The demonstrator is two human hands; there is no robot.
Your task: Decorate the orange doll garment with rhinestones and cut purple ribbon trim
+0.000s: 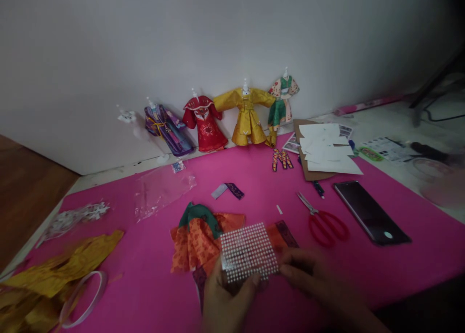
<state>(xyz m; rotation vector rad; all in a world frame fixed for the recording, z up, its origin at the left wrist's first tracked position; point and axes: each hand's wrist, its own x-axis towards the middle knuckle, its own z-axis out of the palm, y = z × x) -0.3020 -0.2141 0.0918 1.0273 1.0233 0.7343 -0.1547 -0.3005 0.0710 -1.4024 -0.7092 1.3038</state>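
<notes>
My left hand (230, 294) is closed on a clear sheet of small pearl stickers (250, 248), its thumb across the lower edge. At the sheet's right edge my right hand (308, 272) has its fingertips pinched together; what is between them, if anything, is too small to make out. Behind and below the sheet lies an orange doll garment (196, 246) with a green top and dark patterned bands, partly hidden by the sheet and my left hand. Red-handled scissors (325, 224) lie with blades apart, beyond my right hand.
Doll outfits on white stands line the wall: purple (169, 129), red (205, 125), yellow (249, 115) and green-pink (285, 98). On the pink mat (152, 270) are a phone (370, 212), stacked papers (327, 149), a plastic bag (163, 190), yellow cloth (72, 265) and a ribbon roll (101, 294).
</notes>
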